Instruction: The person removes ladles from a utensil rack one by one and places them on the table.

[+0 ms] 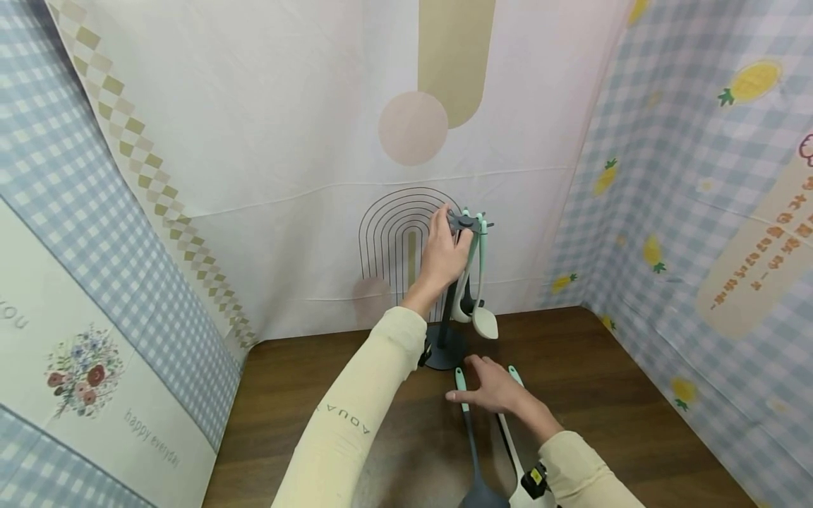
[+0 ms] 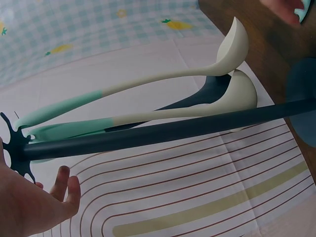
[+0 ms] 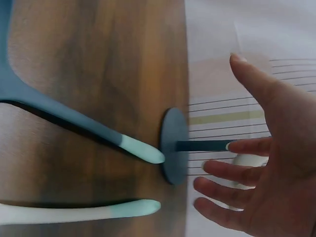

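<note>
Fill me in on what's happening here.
A person's left hand is at the hooked top of a dark stand, where pale utensils and a dark spoon-like one hang. The right hand, fingers spread, holds nothing. Near it, a blue-grey utensil and a white utensil lie on the table, handles toward the stand.

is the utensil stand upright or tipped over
Upright: the stand has its round base flat on the table, its pole rising to the hooks on top.
</note>
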`<state>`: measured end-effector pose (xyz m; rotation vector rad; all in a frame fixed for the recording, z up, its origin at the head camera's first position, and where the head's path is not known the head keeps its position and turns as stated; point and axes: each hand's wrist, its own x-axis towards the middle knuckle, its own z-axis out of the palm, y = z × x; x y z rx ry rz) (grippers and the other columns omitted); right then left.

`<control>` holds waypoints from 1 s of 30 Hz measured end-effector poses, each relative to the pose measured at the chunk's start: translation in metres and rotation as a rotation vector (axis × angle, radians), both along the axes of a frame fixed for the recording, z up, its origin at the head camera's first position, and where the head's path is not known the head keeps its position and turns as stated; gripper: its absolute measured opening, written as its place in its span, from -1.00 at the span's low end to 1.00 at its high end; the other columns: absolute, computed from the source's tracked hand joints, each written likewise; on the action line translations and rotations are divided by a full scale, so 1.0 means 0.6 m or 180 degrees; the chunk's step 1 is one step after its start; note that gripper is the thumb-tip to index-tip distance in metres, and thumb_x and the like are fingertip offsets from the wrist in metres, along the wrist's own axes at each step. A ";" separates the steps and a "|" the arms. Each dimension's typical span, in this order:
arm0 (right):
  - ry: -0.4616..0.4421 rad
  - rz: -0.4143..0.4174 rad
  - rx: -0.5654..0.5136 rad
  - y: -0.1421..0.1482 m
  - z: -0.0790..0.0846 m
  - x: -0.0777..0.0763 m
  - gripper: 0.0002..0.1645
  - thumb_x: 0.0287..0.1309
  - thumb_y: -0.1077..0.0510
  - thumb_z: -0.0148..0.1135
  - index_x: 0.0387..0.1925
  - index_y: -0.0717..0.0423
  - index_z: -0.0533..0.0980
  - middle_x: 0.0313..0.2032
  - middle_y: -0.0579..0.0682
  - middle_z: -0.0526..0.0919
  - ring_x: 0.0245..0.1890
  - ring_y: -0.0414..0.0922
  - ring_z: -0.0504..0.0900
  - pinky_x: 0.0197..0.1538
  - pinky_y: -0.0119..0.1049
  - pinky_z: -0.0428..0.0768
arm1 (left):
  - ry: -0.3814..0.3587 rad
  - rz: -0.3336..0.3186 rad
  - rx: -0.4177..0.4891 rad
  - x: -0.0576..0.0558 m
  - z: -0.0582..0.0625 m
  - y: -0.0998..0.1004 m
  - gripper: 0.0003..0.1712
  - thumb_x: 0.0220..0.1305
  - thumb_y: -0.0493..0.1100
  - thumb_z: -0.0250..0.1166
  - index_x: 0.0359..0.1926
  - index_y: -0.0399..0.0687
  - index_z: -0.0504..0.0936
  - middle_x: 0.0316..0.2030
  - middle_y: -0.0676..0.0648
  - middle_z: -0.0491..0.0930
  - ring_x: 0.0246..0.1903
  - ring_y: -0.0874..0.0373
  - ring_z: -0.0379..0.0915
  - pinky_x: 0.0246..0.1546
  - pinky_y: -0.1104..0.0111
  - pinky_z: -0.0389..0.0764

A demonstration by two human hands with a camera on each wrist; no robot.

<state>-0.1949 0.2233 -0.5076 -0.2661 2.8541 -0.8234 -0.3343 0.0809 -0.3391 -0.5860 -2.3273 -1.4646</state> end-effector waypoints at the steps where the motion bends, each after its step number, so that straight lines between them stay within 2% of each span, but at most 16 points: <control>1: 0.0052 0.0029 0.0072 -0.001 0.005 0.000 0.19 0.11 -0.46 0.48 0.47 0.28 0.39 0.33 0.33 0.50 0.28 0.28 0.54 0.21 0.26 0.56 | 0.0006 -0.0002 0.0009 0.000 0.000 0.000 -0.17 0.52 0.03 -0.03 0.69 -0.08 0.02 0.64 -0.10 0.05 0.26 -0.11 0.50 0.25 0.01 0.55; 4: 0.0287 0.0091 0.0337 -0.002 0.017 0.001 0.25 0.09 -0.58 0.39 0.51 0.20 0.38 0.37 0.30 0.48 0.33 0.33 0.48 0.24 0.39 0.47 | 0.0009 -0.0026 0.0043 0.001 0.000 0.000 -0.17 0.51 0.02 -0.02 0.69 -0.09 0.03 0.64 -0.11 0.05 0.25 -0.11 0.50 0.24 0.01 0.55; 8: 0.0723 0.0117 0.0614 -0.005 0.027 0.002 0.25 0.11 -0.69 0.24 0.51 0.13 0.41 0.36 0.22 0.52 0.35 0.31 0.47 0.28 0.46 0.38 | 0.0017 -0.0042 0.0069 0.002 0.001 0.000 -0.17 0.51 0.01 -0.02 0.69 -0.10 0.03 0.64 -0.12 0.06 0.21 -0.11 0.52 0.21 0.02 0.56; 13: 0.1282 0.0062 0.0711 -0.007 0.034 0.005 0.22 0.11 -0.70 0.21 0.47 0.10 0.46 0.37 0.21 0.53 0.39 0.29 0.44 0.35 0.44 0.30 | 0.0028 -0.0017 0.0034 0.002 0.001 0.001 -0.17 0.51 0.02 -0.04 0.68 -0.12 0.04 0.63 -0.12 0.06 0.20 -0.09 0.53 0.20 0.04 0.57; 17: 0.1590 0.0002 0.0716 -0.005 0.037 0.004 0.21 0.12 -0.69 0.20 0.51 0.06 0.44 0.43 0.21 0.47 0.44 0.26 0.38 0.40 0.45 0.23 | 0.0008 0.0002 -0.0001 0.003 0.002 0.000 -0.17 0.52 0.03 -0.02 0.69 -0.09 0.03 0.64 -0.11 0.05 0.22 -0.10 0.51 0.22 0.03 0.56; 23: 0.1794 -0.0039 0.0644 0.002 0.046 0.004 0.20 0.14 -0.65 0.23 0.57 0.02 0.37 0.52 0.18 0.36 0.53 0.25 0.27 0.46 0.44 0.13 | 0.0005 -0.0017 0.0006 0.002 0.001 0.000 -0.16 0.52 0.03 0.00 0.70 -0.08 0.01 0.64 -0.11 0.05 0.28 -0.08 0.51 0.26 0.05 0.55; 30: 0.1791 -0.0043 0.0654 0.007 0.057 -0.002 0.31 0.11 -0.66 0.26 0.68 -0.07 0.15 0.65 0.15 0.11 0.63 0.22 0.04 0.51 0.45 -0.02 | -0.0012 -0.0075 0.0032 0.000 0.000 -0.004 -0.14 0.52 0.05 -0.01 0.71 -0.07 -0.01 0.65 -0.10 0.03 0.34 -0.07 0.49 0.26 0.07 0.56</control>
